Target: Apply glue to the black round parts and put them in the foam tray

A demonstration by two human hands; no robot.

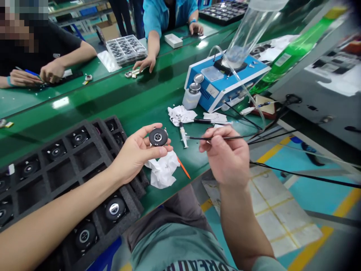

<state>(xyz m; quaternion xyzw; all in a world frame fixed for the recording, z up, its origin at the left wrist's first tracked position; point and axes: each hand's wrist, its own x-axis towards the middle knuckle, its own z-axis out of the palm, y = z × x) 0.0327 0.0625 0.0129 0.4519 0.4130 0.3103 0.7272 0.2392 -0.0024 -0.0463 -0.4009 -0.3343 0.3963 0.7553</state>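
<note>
My left hand holds a round black watch case by its edges, with the sensor side and its small metal contacts facing up. To the right, my right hand pinches a thin black pointed tool, whose exact kind I cannot make out. The tool's tip points left toward the watch case, apart from it. Between the hands, a syringe lies on the green bench. Crumpled white tissue and an orange stick lie below the left hand.
A black foam tray with several watch cases extends under my left forearm. Behind stand a blue machine, a pump bottle and a green bottle. Black cables run off right. Two people work across the bench.
</note>
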